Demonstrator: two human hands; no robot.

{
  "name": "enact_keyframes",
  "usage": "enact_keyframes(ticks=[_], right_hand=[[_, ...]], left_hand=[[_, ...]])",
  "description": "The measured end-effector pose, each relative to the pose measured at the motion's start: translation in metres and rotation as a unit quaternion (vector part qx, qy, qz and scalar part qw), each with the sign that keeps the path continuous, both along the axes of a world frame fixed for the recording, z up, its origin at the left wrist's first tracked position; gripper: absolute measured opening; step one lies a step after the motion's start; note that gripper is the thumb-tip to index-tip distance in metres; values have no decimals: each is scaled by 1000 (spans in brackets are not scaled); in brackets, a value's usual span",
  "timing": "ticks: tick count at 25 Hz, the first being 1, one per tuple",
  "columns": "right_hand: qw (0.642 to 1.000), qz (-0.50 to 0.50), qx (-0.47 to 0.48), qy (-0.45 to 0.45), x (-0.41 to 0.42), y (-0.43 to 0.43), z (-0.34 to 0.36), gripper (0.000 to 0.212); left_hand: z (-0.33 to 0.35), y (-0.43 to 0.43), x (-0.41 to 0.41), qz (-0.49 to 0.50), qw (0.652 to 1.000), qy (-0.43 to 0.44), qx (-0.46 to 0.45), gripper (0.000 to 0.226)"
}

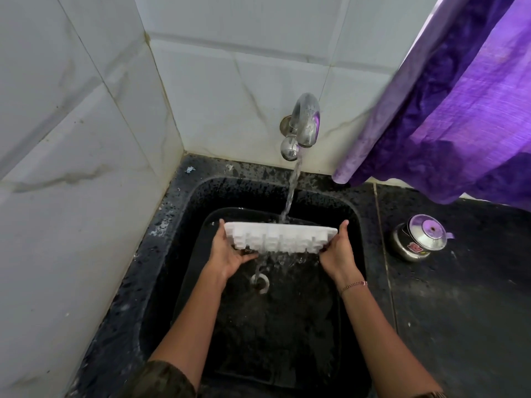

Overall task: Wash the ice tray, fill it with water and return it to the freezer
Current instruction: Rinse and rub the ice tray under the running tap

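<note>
Ice tray [280, 238] held over sink [184, 225], far end, under running tap [304, 122]. L hand [230, 254] & R hand [337, 254] clamp opposite ends; tray tilted, prob. so rinse water drains off.

Ice tray [280, 238]: white.
Sink [184, 202]: black, white-speckled rim.
Wall tiles [86, 124]: white, grey-brown veining.
Curtain [459, 110]: purple, mottled dark and light.
Tap [306, 122]: shiny silver.
Countertop [459, 297]: black.
Steel pot [418, 237]: silver, red label.
Sleeve [161, 380]: dark olive.
</note>
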State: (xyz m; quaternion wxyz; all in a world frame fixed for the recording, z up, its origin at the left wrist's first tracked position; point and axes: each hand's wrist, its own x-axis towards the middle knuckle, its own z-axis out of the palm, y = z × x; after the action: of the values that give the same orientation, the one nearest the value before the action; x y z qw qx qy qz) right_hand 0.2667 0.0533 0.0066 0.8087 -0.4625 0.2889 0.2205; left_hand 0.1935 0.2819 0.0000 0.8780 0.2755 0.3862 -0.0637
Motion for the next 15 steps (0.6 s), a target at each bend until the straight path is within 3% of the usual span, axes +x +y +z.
enact_keyframes(ticks=[2, 4, 6, 9, 13, 15], right_hand=[[999, -32, 19, -6, 1, 6, 5, 30], [999, -27, 6, -20, 3, 8, 3, 10], [999, 22, -13, -37, 1, 5, 3, 36], [993, 93, -28, -74, 3, 2, 2, 60], [982, 132, -31, -135, 6, 5, 1, 60], [947, 210, -153, -189, 8, 10, 6, 57]], left_hand=[[2, 11, -4, 22, 999, -13, -30, 32], [1, 23, -9, 21, 1000, -17, -12, 36], [1, 29, -13, -10, 999, -19, 25, 45], [5, 32, -16, -53, 997, -6, 50, 37], [9, 27, -11, -87, 989, 30, 120, 36], [1, 25, -8, -39, 980, 30, 192, 38]])
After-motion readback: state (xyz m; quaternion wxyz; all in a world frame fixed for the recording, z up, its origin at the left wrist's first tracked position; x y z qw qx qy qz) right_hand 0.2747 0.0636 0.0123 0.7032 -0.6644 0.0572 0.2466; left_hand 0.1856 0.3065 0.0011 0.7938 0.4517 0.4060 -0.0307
